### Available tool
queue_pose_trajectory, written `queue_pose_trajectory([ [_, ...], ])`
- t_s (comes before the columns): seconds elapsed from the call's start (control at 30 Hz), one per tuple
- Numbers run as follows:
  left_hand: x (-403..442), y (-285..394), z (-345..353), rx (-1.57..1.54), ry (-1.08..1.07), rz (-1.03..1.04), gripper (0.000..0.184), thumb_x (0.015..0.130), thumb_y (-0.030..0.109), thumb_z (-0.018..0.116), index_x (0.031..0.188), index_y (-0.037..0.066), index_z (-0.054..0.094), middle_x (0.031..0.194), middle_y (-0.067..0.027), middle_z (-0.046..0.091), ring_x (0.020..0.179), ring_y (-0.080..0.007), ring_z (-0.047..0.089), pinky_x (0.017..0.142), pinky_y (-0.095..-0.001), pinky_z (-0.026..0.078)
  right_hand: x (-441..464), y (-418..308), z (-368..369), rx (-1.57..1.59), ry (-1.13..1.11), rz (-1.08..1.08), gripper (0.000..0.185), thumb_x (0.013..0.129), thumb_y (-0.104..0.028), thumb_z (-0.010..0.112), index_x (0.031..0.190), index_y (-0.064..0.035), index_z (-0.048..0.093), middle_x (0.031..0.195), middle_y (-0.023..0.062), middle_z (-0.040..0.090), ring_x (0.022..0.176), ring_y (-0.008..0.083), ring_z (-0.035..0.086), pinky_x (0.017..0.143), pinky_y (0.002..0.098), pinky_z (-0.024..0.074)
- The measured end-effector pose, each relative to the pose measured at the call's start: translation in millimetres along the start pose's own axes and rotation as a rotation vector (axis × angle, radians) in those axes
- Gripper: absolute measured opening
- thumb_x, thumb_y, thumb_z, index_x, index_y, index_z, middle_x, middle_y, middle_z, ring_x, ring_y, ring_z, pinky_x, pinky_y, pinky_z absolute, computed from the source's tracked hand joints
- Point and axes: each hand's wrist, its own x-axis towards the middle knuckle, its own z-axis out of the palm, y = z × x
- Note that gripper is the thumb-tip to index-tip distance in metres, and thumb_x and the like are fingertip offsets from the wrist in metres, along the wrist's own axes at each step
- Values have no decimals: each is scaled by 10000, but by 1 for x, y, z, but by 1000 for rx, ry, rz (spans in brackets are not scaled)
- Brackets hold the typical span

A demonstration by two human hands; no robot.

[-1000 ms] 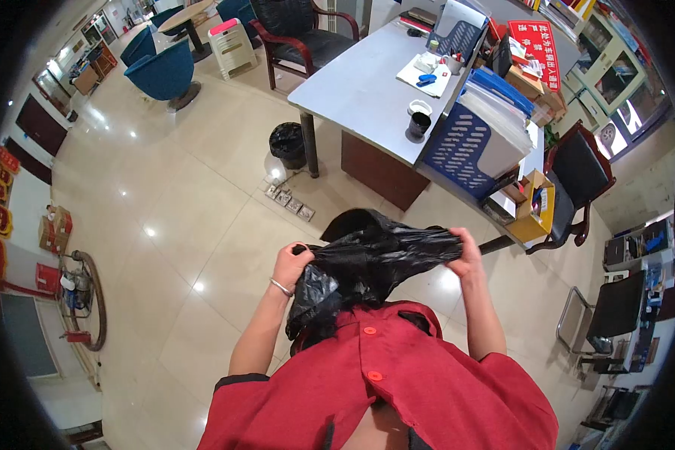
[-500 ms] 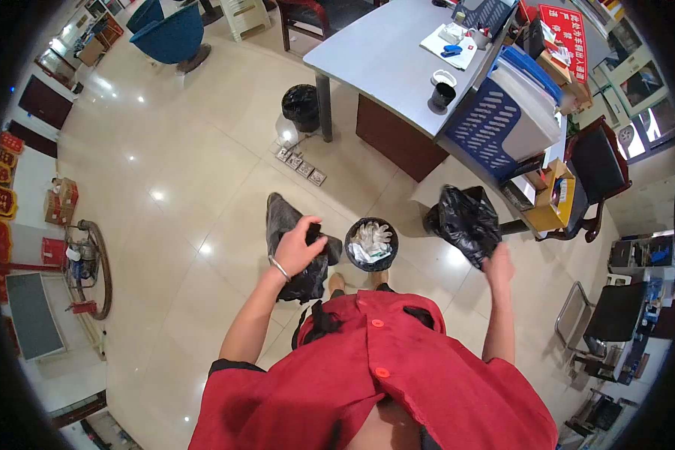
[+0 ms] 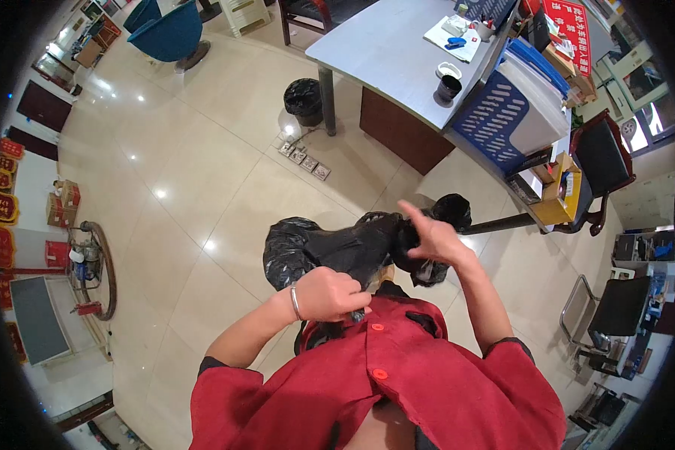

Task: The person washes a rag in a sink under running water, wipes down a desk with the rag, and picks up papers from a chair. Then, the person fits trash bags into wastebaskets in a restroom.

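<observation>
My left hand (image 3: 328, 295), with a bangle at the wrist, is closed on a black plastic bag (image 3: 345, 247) at the waist, close to my red shirt. The bag stretches across to the right in front of my legs. By its right end is my right hand (image 3: 441, 241), fingers apart and pointing up-left, with crumpled black plastic (image 3: 425, 271) against or just below the palm. Another dark bag-like bulge (image 3: 452, 210) shows beyond that hand. Plastic covers the floor in front of my feet, and the bin there is hidden.
A grey-topped desk (image 3: 386, 56) stands ahead, with a blue file rack (image 3: 491, 124) at its right edge. Near its leg are a black-lined bin (image 3: 304, 101) and a floor power strip (image 3: 304, 161). A hose reel machine (image 3: 90, 270) is at the left.
My right hand has moved left and up, and its fingers have spread. My left hand has come down toward my waist. Black plastic now spans between them, covering the bin of gloves.
</observation>
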Motion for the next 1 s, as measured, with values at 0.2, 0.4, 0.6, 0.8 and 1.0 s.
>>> queue_pose_trajectory([
  [0.2,27,13,-24,-302,371,239,180,647,184,671,681,76,530,524,-20,422,440,-170,448,373,-277,324,8,-79,27,448,-334,-391,1006,532,-218,714,1323,-153,96,1127,226,447,950,358,502,763,371,413],
  [0.4,36,17,-15,-866,729,203,56,623,16,604,664,36,573,506,-45,479,396,-178,458,376,-259,336,-5,-90,53,778,-52,-507,375,580,-213,682,860,-32,509,766,160,556,697,248,552,620,327,422],
  [0.6,11,9,-2,-276,833,-491,198,612,18,632,785,70,549,967,-116,415,857,-196,430,769,-296,366,1,-67,63,550,357,-219,283,601,-173,687,813,-29,565,739,140,572,676,266,576,596,321,445],
  [0.8,-9,-5,40,-1029,879,-787,625,654,121,675,1188,64,354,1190,-119,300,1093,-226,351,920,-311,299,-5,-60,68,261,497,-183,275,578,-72,630,842,-83,554,733,113,542,678,309,552,568,367,446],
  [1.0,-34,-34,81,-694,589,-805,580,525,-29,667,1047,38,421,1137,-133,446,1049,-252,452,897,-305,338,-4,-45,71,240,183,-168,593,607,-56,613,1153,-158,404,1027,130,531,853,331,545,680,365,456],
])
